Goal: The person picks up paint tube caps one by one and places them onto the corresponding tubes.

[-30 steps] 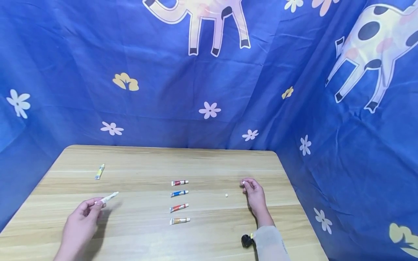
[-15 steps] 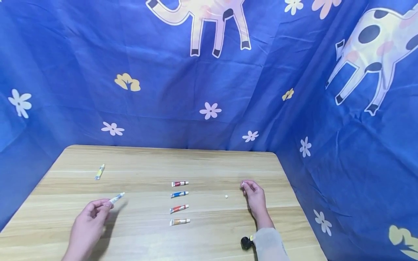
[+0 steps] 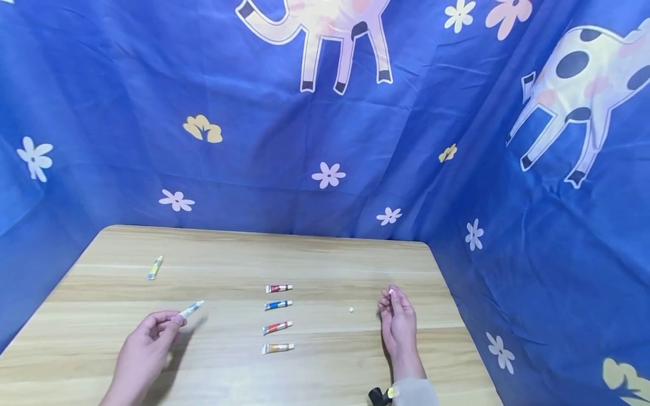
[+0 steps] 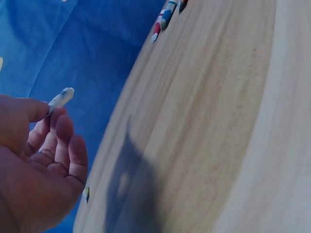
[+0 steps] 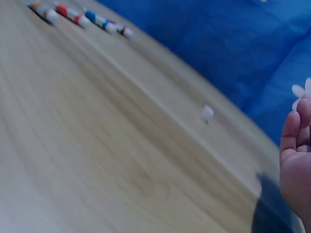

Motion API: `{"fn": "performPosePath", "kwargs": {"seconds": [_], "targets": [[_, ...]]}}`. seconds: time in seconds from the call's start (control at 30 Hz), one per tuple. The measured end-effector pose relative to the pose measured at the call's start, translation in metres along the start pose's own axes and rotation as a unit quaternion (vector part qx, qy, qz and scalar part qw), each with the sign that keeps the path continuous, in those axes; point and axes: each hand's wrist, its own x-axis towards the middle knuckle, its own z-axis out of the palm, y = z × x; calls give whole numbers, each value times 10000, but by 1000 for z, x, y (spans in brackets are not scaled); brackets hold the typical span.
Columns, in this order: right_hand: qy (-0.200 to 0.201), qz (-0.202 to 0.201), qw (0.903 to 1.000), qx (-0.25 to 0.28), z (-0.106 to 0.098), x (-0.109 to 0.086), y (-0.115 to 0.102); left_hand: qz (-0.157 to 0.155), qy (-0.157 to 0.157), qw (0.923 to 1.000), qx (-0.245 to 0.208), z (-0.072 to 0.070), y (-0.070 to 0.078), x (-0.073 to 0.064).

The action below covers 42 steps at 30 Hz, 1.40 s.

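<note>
My left hand [image 3: 147, 347] pinches a white paint tube [image 3: 192, 309] between thumb and fingers, above the table's left side. In the left wrist view the tube [image 4: 61, 99] tilts up from the fingertips. Over on the right, my right hand [image 3: 400, 324] pinches a small white cap [image 3: 391, 291] at its fingertips. The right wrist view shows only part of this hand [image 5: 297, 162], and the cap is not visible there. A second white cap [image 3: 351, 309] lies on the table to the left of the right hand.
Mid-table, a column of paint tubes lies flat: dark red [image 3: 279, 288], blue [image 3: 277, 305], red [image 3: 277, 327] and ochre [image 3: 277, 348]. A yellow tube [image 3: 155, 268] lies at the back left. Blue printed cloth [image 3: 264, 169] hangs behind and beside the wooden table [image 3: 228, 259].
My left hand has moved right with the white tube. The right hand has turned and shifted slightly right and toward me, still pinching its cap. The head view has tilted slightly.
</note>
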Motion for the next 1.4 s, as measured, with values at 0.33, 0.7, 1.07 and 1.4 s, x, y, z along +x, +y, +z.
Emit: {"fn": "performPosePath", "kwargs": {"seconds": [0.33, 0.7, 1.07, 1.4], "targets": [[-225, 230, 9992, 235, 24, -36, 2, 837, -101, 9964, 37, 5, 19, -11], [-1075, 299, 9918, -625, 53, -78, 18, 742, -562, 9949, -379, 41, 46, -37], [-1414, 430, 9762, -1585, 80, -102, 29, 553, -961, 9924, -529, 58, 68, -51], [-1814, 400, 9615, -2024, 94, -111, 35, 619, -1091, 9904, -575, 72, 79, -60]]}}
